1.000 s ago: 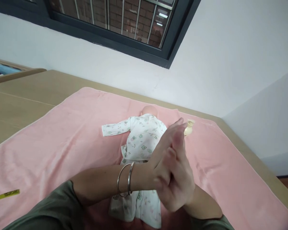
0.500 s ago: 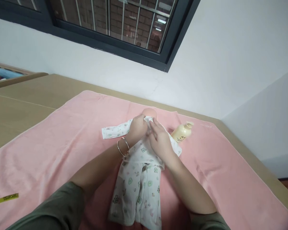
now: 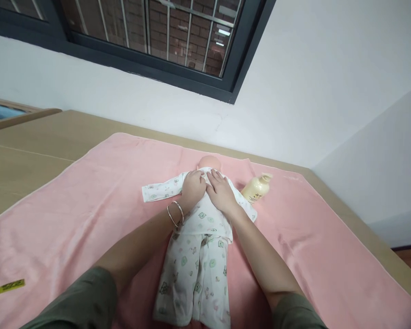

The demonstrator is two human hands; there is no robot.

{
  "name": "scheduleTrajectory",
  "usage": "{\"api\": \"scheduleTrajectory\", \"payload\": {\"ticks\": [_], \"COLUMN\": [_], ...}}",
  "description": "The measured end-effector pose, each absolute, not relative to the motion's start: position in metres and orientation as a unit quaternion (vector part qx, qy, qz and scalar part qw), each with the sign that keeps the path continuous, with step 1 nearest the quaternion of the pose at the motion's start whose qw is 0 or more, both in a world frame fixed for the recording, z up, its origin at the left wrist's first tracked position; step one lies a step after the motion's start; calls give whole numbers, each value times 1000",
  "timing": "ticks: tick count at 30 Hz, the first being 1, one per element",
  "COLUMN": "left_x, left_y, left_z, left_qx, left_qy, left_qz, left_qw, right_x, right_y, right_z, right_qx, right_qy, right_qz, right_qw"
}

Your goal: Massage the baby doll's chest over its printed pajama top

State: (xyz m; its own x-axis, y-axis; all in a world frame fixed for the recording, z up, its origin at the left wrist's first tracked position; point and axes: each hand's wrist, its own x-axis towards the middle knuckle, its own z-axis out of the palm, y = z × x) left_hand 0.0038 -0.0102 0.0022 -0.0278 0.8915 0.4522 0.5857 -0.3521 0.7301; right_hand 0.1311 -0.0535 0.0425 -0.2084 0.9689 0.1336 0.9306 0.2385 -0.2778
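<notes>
Left hand [image 3: 193,188] (grip unclear) and right hand [image 3: 221,191] (fingers spread) touch the clothed doll [image 3: 202,223], apparently stroking, next needing light contact.

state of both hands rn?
Left hand: on the doll's shirt near the collar; fingers partly hidden, so gripping or just resting can't be told.
Right hand: open, fingers laid on the shirt, holding nothing.

- Pale yellow pump bottle [image 3: 256,188] was on the right of the pink blanket [image 3: 113,192].
- Blanket covered most of a wood-toned surface [image 3: 30,160], creased in places.
- Yellow strip [image 3: 5,288], dark print, lay at far left.
- Dark-framed window [image 3: 157,75] sat in the white wall [image 3: 281,109]; bars, brick showed through glass.
</notes>
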Motion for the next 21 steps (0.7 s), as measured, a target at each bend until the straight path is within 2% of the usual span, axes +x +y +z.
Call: {"api": "scheduleTrajectory", "payload": {"ticks": [3, 6, 12, 16, 21], "left_x": [4, 3, 3, 3, -4], "left_y": [-10, -10, -12, -12, -5], "left_z": [1, 1, 3, 3, 3], "left_qx": [669, 669, 687, 691, 736], "left_qy": [547, 537, 528, 534, 509], "left_qz": [472, 477, 467, 457, 414], "left_qw": [174, 190, 175, 171, 168], "right_x": [113, 105, 126, 115, 114], "right_y": [-71, -78, -55, -67, -70], "right_z": [42, 41, 43, 39, 33], "right_qx": [-665, -649, -682, -710, -632], "right_qy": [-740, -757, -721, -698, -764], "right_qz": [24, 12, 60, 26, 16], "right_qw": [101, 77, 109, 95, 129]}}
